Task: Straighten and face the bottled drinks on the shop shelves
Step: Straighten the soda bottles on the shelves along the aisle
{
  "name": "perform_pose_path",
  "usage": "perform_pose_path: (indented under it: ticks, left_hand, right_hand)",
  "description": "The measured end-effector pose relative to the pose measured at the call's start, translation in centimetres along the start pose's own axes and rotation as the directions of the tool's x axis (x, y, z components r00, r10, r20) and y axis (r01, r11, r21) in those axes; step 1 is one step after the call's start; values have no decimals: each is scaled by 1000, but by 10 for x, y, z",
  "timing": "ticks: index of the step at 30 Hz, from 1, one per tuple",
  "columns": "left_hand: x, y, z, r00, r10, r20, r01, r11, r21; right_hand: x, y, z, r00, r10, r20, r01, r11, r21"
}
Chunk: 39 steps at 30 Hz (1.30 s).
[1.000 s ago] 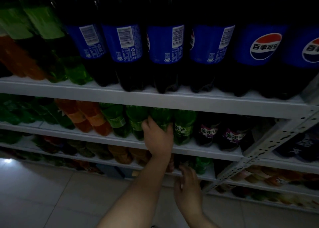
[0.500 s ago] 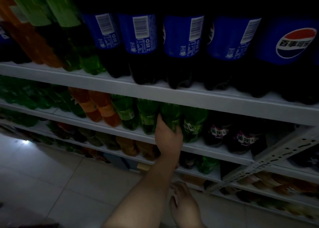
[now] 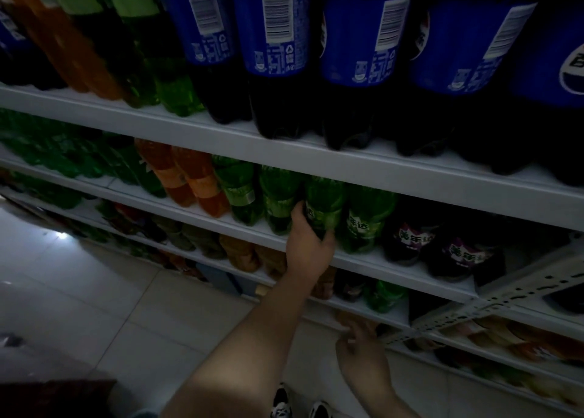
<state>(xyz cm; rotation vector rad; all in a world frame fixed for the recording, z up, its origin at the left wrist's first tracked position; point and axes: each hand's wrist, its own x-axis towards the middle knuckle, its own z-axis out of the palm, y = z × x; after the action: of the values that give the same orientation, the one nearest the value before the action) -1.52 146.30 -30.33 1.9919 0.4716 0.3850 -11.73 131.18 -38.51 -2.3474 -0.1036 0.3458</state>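
A green bottle [image 3: 324,202] is gripped low by the left hand [image 3: 308,250] on the middle shelf [image 3: 379,267], the right hand [image 3: 363,357] is held loosely open and empty below it, and much is judged left, cola bottles [image 3: 278,38] above the hands being turned barcode-outward.

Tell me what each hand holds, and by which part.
The left hand grips a green bottle round its lower body; the right hand seems to hold nothing.
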Motion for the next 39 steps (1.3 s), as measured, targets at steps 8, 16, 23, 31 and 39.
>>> perform_pose_path:
  ticks: [8, 16, 23, 31, 39]
  left_hand:
    - [-2, 6, -2, 992, 63, -107, -45, 986, 158]
    - [3, 1, -35, 978, 62, 198, -40, 993, -114]
    - [6, -25, -57, 914, 195, 356, -175, 981, -88]
    - [34, -54, -114, 903, 222, 369, -186, 974, -130]
    - [64, -47, -132, 934, 209, 291, -210, 977, -30]
  right_hand:
    - [64, -86, -46, 964, -34, -264, 152, 884, 442]
    - [84, -122, -33, 957, -57, -283, 182, 879, 440]
    - [100, -146, -16, 872, -11, -490, 206, 915, 347]
    - [99, -170, 29, 682, 219, -698, 33, 944, 328]
    - [111, -177, 38, 651, 269, -710, -86, 955, 283]
